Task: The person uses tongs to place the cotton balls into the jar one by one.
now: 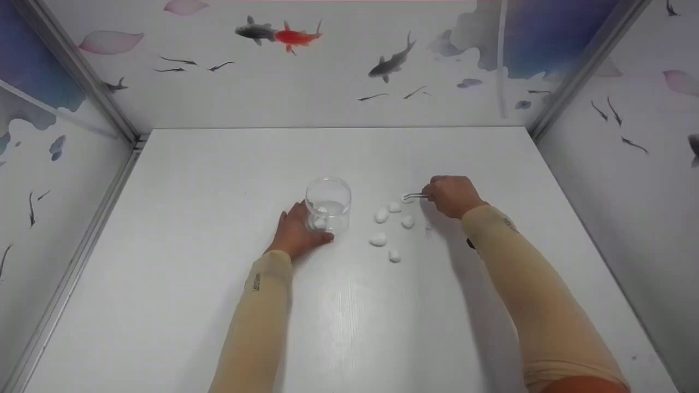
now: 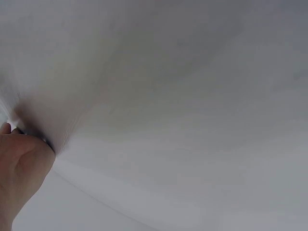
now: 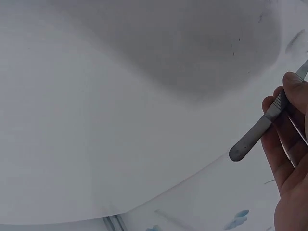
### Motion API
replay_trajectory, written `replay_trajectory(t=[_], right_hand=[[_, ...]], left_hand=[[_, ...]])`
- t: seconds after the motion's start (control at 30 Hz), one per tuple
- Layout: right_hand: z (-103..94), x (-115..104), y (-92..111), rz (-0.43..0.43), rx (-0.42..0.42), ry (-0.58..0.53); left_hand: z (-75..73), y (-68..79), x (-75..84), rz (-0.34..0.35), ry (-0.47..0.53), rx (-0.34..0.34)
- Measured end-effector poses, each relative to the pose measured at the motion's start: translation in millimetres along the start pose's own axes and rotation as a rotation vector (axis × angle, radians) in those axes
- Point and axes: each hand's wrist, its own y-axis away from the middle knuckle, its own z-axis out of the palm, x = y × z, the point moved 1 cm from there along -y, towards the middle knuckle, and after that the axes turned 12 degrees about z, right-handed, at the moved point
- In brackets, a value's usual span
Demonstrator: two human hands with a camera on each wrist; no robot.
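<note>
A clear, round, open-topped jar [image 1: 334, 217] stands on the table with white lumps inside near its bottom. My left hand [image 1: 295, 233] holds it from the left side, thumb at the front by the base; the other fingertips are partly hidden. In my right hand [image 1: 454, 196] metal tweezers [image 1: 417, 195] are pinched, pointing left. Their tips are at a white cotton ball [image 1: 406, 199]; whether they grip it is too small to tell. The right wrist view shows the tweezers' rounded end [image 3: 245, 144] sticking out past the fingers.
Several more white cotton balls [image 1: 378, 239] lie scattered on the white table [image 1: 180, 218] between the jar and the right hand. Printed panels with fish [image 1: 393, 60] and petals wall the back and both sides, joined by metal corner posts [image 1: 76, 54].
</note>
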Motion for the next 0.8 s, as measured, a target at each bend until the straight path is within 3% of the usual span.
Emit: replay_trajectory(t=[0.33,0.8], right_hand=[[5.8,-1.0,3.8,0.019,0.01,-0.031],[-3.9,0.2,13.6,0.004,0.111,-0.037]], left_hand=[[-1.4,0.9,3.6,-0.001,-0.03,-0.013],[-0.8,0.7,0.0,0.042,-0.038,-0.002]])
